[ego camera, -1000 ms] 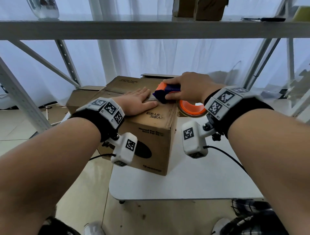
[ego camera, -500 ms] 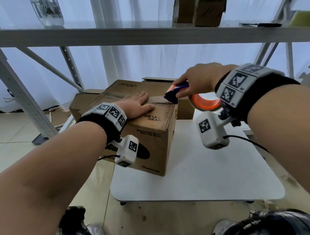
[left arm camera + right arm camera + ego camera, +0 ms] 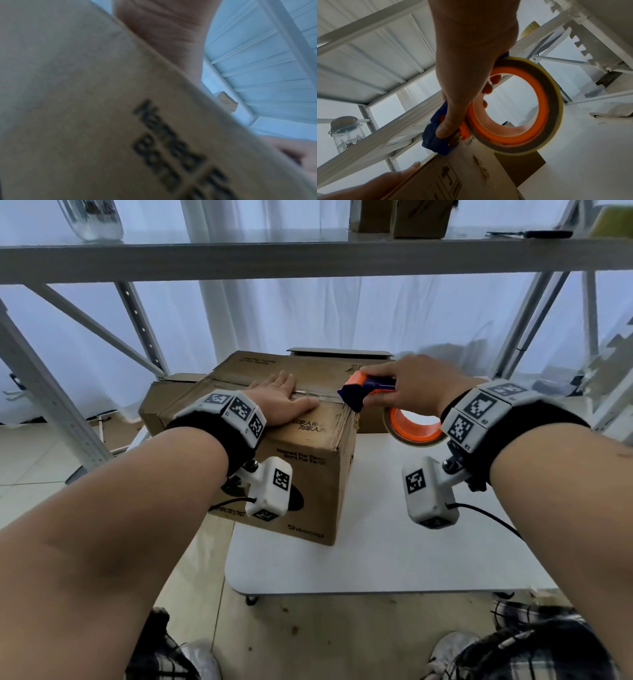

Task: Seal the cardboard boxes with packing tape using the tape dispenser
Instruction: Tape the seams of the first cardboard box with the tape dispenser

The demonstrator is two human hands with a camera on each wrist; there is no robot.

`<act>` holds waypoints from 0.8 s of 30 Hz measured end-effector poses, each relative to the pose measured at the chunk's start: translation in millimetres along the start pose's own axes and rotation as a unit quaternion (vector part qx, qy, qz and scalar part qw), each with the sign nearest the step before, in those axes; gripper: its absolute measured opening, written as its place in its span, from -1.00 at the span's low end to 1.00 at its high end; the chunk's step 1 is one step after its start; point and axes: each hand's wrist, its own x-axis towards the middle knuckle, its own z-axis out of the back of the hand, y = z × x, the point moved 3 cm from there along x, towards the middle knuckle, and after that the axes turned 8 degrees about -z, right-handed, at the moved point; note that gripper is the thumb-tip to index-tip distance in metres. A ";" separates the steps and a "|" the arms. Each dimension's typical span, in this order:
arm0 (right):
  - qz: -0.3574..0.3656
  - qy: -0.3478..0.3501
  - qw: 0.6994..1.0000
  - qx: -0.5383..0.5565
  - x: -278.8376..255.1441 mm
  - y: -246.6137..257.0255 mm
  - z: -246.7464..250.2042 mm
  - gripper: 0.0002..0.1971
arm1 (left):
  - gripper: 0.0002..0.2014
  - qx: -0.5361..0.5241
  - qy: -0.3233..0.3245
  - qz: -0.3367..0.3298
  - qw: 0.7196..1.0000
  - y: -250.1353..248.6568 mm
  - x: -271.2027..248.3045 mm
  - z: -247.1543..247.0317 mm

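Cardboard box (image 3: 308,474) side reads "Born For Family", "Sheeeep"; top print Chinese.

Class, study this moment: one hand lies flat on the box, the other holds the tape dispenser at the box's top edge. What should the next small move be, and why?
Probably draw the tape dispenser down the cardboard box side. The right hand holds it at the top edge, the left hand presses the flaps flat, and tape seems to cover the seam.

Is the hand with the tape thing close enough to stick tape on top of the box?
Probably yes. The right hand holds the tape dispenser with its tip at the near top edge of the box, and nothing lies between. The left hand lies flat beside the seam, off the dispenser's line.
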 end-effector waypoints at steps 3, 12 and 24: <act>-0.002 0.003 1.000 -0.027 2.3 2.5 3.8 -0.40 | -0.21 0.011 0.012 -0.061 0.998 -31.9 -0.3 -4.9; -0.003 -0.009 1.000 0.006 0.9 0.5 -0.3 -0.42 | -0.14 0.030 0.013 -0.020 0.999 17.8 -6.9 2.6; -0.009 0.012 0.997 -0.079 20.0 17.0 12.3 -0.41 | -0.17 0.001 -0.011 -0.083 0.996 -36.8 5.9 -7.1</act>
